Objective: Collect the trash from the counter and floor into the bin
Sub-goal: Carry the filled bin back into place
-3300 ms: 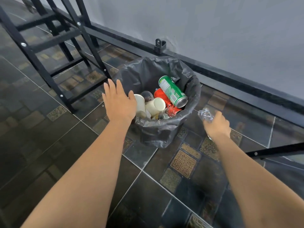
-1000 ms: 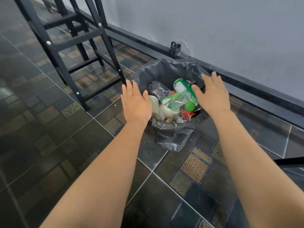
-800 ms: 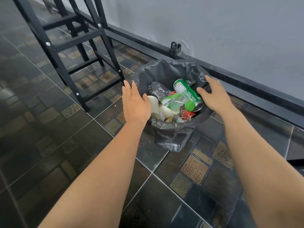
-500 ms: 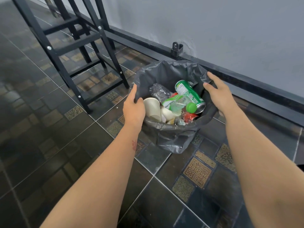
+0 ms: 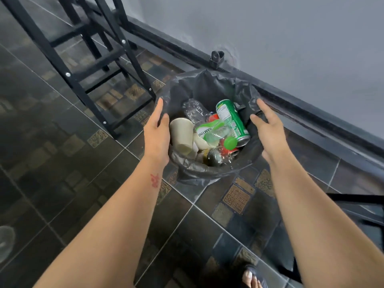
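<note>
Flanking bin [image 5: 209, 173]: left hand [image 5: 156, 134] at its left rim, right hand [image 5: 270, 136] at its right rim; both spread, empty. Contents: green can [image 5: 231, 119], paper cup [image 5: 181, 134].

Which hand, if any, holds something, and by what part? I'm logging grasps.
Neither holds trash. The left hand and right hand are open at opposite sides of the bin rim; contact with the liner cannot be told.

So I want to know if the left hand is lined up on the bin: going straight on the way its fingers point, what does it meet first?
Probably the black liner at the bin's rim: the left hand points along that left edge, fingertips about there already. Depth is unclear.
</note>
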